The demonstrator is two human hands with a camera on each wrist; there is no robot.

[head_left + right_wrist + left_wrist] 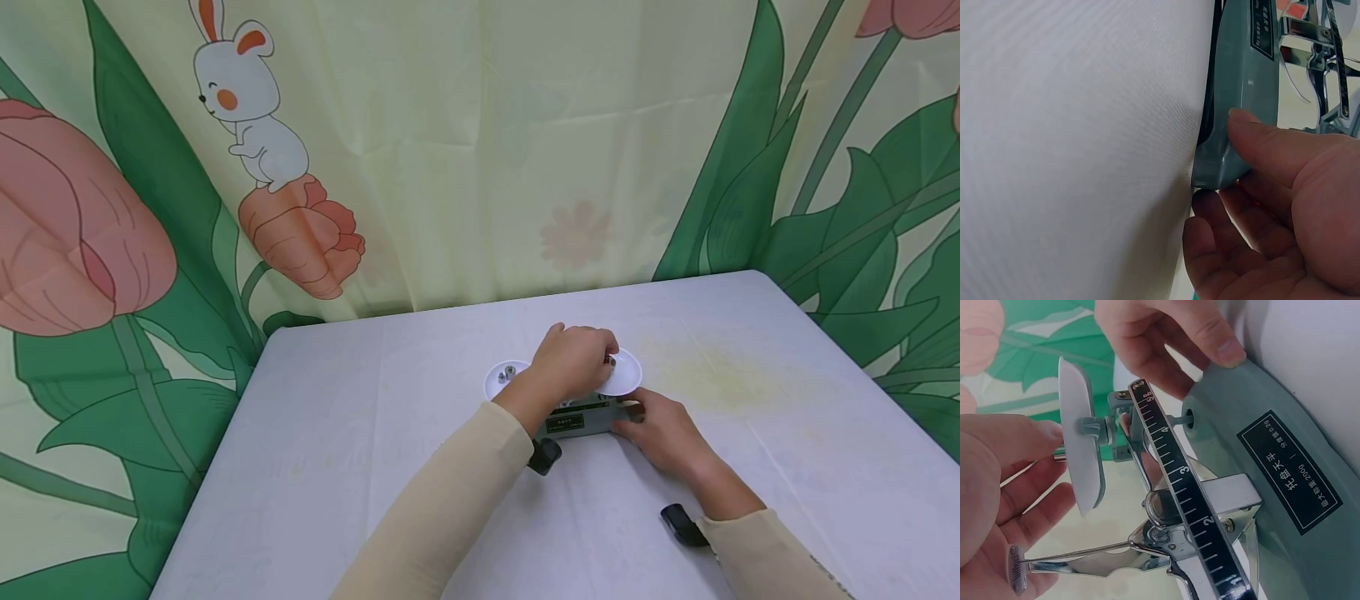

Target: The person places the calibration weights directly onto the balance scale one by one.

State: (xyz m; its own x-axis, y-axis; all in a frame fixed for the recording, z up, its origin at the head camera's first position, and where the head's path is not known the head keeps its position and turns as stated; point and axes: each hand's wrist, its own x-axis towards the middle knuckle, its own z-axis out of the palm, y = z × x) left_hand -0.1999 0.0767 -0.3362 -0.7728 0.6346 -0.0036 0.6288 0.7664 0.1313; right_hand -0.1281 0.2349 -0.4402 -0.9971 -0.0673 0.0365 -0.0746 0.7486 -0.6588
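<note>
A grey-green tray balance (579,425) with a black label stands on the table. My left hand (576,360) reaches across to the balance's right white pan (628,377). In the left wrist view its thumb and fingers pinch a small metal weight (1060,454) right at the pan's surface, mostly hidden by the fingers. The marked black beam (1185,481) runs in front of the pan. With thumb on top and fingers around the end, my right hand (667,429) grips the right end of the base (1235,156). Small metal weights (510,370) sit in the left pan (492,387).
A white cloth covers the table (337,467). Behind it hangs a curtain (465,167) printed with a rabbit, tulips and leaves. Dark wrist cameras (682,527) sit at both wrists. A yellowish stain (727,379) marks the cloth right of the balance.
</note>
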